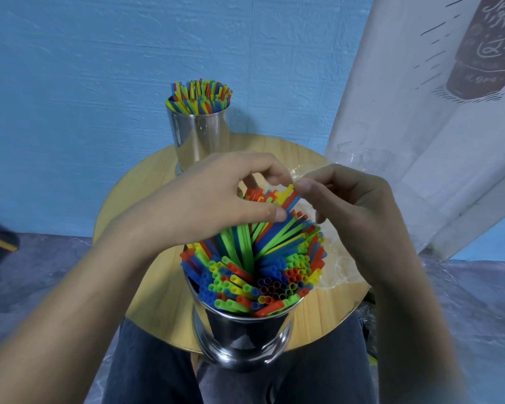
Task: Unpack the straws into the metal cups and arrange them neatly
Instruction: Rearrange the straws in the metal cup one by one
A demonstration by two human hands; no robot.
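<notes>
Near cup (245, 336): stood at the front edge of the counter (146, 287) and packed with straws (263, 275), most of them upright with their open ends turned to the camera.
Leaning straws (289, 199): a bunch on the far side of this cup is tilted, its long axis running from the cup's middle up toward the back right.
Left hand (213, 199): the leaning straws are gripped between thumb and curled fingers, partway along their length.
Right hand (359, 223): the tips of the same bunch are pinched between thumb and forefinger.
Relation that matters: the bunch lies between the two hands, with the left lower on it, so it would probably be raised upright from there.
Far cup (199, 135): set at the back edge, already filled.
Wrapper (341, 266): clear film is seen along the right edge.
Hidden: the far rim of the near cup and the left fingertips are covered.
</notes>
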